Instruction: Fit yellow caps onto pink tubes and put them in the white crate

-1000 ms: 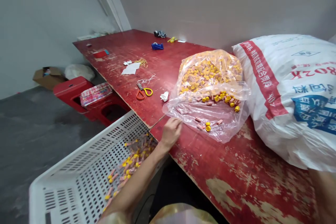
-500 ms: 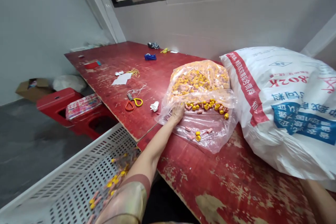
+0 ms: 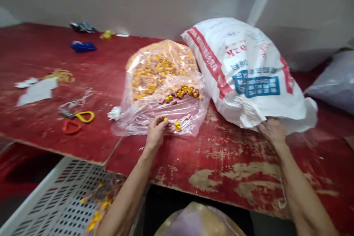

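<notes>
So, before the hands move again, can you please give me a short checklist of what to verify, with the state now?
1. Left hand at the open mouth of the clear plastic bag of yellow and pink caps: ok.
2. Left hand's grip on a cap: cannot tell.
3. Right hand touches the lower edge of the white woven sack: ok.
4. Sack leans against the clear bag: ok.
5. Loose caps kept on the plastic, not on the worn red table: ok.
6. White perforated basket below the table edge: ok.
</notes>
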`<state>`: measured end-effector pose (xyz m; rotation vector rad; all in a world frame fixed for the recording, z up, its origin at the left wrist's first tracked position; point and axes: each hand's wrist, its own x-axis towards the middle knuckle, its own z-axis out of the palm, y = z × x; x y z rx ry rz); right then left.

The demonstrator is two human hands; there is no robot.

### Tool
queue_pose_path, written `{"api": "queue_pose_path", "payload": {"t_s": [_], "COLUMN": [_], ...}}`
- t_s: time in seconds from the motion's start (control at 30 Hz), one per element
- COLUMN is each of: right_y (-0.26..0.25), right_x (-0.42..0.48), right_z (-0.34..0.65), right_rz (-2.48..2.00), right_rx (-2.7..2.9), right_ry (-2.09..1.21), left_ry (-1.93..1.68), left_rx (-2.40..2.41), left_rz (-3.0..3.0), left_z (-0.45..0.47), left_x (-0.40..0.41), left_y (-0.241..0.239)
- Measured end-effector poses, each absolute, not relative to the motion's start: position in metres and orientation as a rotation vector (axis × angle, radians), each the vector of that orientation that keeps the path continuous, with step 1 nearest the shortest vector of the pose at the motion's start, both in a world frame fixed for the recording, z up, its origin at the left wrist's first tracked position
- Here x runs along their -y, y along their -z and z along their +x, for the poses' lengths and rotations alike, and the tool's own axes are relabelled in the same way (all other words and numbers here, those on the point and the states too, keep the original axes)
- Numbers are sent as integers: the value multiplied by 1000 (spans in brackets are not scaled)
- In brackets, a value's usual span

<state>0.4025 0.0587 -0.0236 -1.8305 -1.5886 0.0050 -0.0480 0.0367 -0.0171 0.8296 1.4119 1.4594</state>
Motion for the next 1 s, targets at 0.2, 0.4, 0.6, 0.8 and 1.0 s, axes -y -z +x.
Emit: {"api": "queue_pose_path", "payload": {"t_s": [0.2, 0.4, 0.6, 0.8, 1.0], "right_y": [41, 39, 46, 68, 58], "right_x": [12, 47, 48, 57, 55], "right_z": [362, 277, 240, 208, 193], "right_rz": [-1508, -1189, -1136, -1015, -881], "right_rx": [1162, 1187, 1378, 1507, 1872], "right_ry": [-727, -1185, -1121, -768, -537], "left_ry": [-1344, -1265, -1415, -1435, -1440], "left_rx": [-1024, -872, -995, -1125, -1097], "left_rz": [456, 290, 411, 645, 564], "left_z": [44, 108, 108, 97, 73], "left_x": [16, 46, 62, 74, 71], "left_y": [14, 18, 28, 28, 27]}}
